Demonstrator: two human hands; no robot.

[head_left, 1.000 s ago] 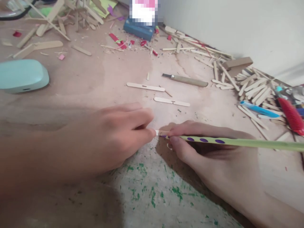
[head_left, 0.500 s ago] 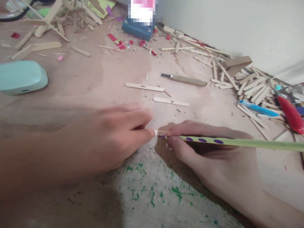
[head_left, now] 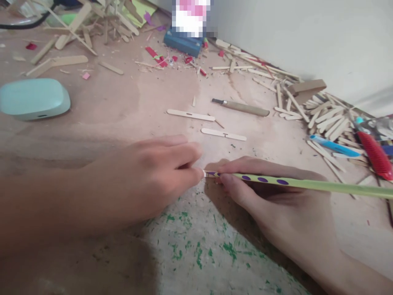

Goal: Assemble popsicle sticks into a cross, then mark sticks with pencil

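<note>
My left hand pinches a small wooden craft stick against the table, hiding most of it. My right hand is closed around a pale green pencil with purple dots. The pencil's point touches or hovers just over the stick, beside my left fingertips; exact contact is too small to tell. Beyond the hands lie a craft stick with a dark mark at its middle and a shorter one with a similar mark. Behind them is a wooden-handled carving chisel.
A heap of craft sticks lies at the right by the wall, near a blue pen-like tube and a red ridged handle. At the left sits a mint-coloured case. A blue block stands at the back among scraps.
The camera view has shifted slightly, so the table things appear a little to the right and lower. The pencil's point now lies over the stick's drawn mark; both hands keep their grips.
</note>
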